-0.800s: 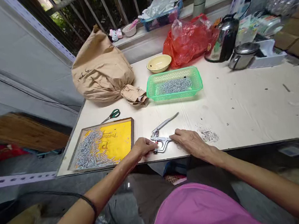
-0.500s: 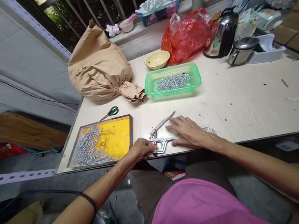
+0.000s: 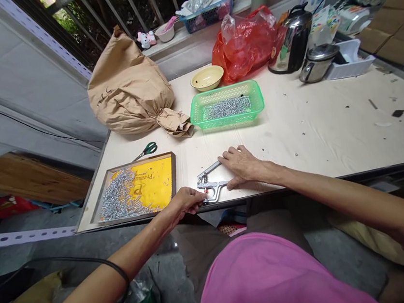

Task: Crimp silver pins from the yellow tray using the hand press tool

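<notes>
Best keep your left hand (image 3: 188, 200) clear of the bite and squeeze the pliers (image 3: 217, 185) evenly; its fingers pinch at their nose, on what I cannot tell, while your right hand (image 3: 242, 165) spreads across both handles, all on the near side of the green basket (image 3: 228, 121)

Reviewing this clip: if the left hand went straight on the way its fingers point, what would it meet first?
Most likely the grey pliers, at their red-tipped end: the left hand's fingertips sit right beside it, perhaps touching; depth there is unclear.
</notes>
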Motion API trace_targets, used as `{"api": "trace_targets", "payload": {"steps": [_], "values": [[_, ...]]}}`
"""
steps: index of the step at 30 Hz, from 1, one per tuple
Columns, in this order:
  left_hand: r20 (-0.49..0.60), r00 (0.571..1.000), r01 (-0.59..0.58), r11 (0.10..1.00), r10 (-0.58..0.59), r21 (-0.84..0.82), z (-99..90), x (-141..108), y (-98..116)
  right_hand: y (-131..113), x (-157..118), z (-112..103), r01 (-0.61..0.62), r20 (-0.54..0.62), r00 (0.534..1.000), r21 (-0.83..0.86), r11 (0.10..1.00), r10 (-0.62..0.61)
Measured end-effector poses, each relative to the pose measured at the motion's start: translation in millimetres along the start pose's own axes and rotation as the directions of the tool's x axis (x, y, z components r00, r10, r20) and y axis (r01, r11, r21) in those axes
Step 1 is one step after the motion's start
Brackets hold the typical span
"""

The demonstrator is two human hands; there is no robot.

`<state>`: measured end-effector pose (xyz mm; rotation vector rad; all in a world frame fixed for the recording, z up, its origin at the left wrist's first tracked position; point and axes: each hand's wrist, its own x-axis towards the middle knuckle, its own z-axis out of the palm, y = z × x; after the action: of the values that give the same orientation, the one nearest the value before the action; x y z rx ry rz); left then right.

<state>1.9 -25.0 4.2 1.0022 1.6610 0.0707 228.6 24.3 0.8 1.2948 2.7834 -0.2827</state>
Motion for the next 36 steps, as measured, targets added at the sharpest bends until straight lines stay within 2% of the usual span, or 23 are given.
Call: {"api": "trace_targets", "payload": {"steps": [12,20,25,31,36], "values": [[0.0,1.0,0.024,1.0,-0.024,-0.001,0.5,3.0,1.5,-3.0,-4.4,4.1,-0.006,-0.03,1.0,0.0,1.0,0.006],[-0.073,0.996,0.039,0.999,-0.041,-0.023,6.7,-4.9,5.0,-7.8,-10.1,2.5,-0.042,-0.058,0.997,0.001,0.999,0.042],[-0.068,0.998,-0.015,0.998,0.011,-0.058,8.4,-5.6,0.4,-13.3,-14.9,1.6,-0.03,-0.037,0.999,0.003,1.0,0.03],[-0.077,0.992,-0.108,0.987,0.1,-0.116,8.0,-6.2,-11.0,-19.6,-21.6,5.0,-0.047,-0.078,0.996,0.031,0.998,0.049],[-0.093,0.993,-0.078,0.995,0.072,-0.063,11.1,-8.1,-14.8,-22.0,-21.3,8.8,-0.07,-0.069,0.995,0.022,0.997,0.071]]}}
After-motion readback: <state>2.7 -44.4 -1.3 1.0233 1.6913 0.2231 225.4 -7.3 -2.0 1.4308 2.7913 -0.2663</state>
